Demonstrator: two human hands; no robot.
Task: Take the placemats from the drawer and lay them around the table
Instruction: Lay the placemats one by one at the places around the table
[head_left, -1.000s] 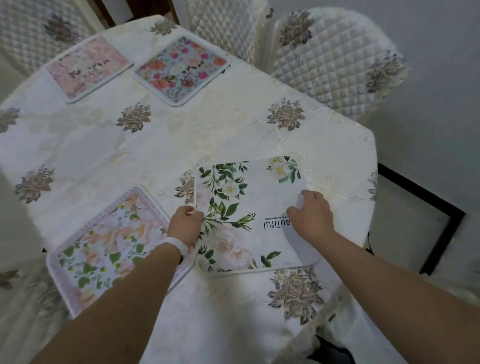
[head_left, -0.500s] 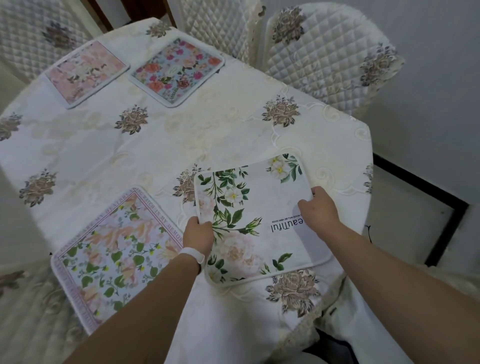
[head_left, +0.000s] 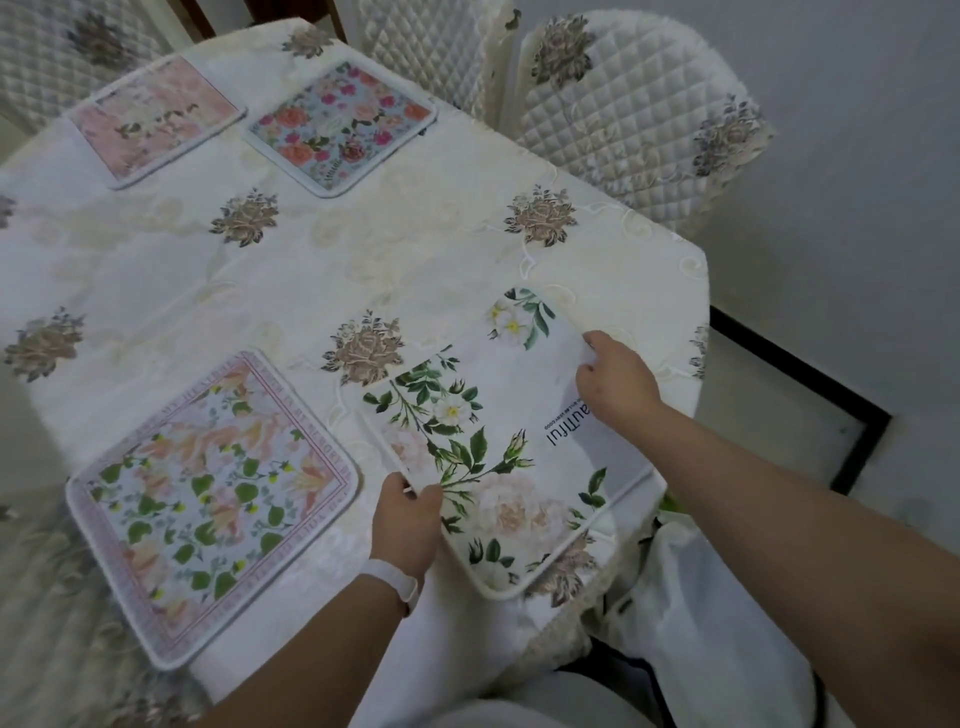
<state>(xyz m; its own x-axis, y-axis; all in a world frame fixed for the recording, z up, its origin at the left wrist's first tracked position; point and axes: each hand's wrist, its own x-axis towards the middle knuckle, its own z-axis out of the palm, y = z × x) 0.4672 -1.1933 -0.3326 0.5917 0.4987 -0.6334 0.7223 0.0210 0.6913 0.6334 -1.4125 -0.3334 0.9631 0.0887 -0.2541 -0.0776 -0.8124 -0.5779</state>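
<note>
The left hand (head_left: 408, 519) and right hand (head_left: 615, 384) each pinched an edge of the leafy placemat (head_left: 493, 457), lying skewed at the near right corner of the table (head_left: 311, 270), and it wanted turning square before release

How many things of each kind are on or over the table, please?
Placemats: 4, namely pink placemat, blue placemat, bordered placemat, white placemat
Hands: 2, left hand and right hand, both holding the white placemat
Wristbands: 1
Total: 7
</note>
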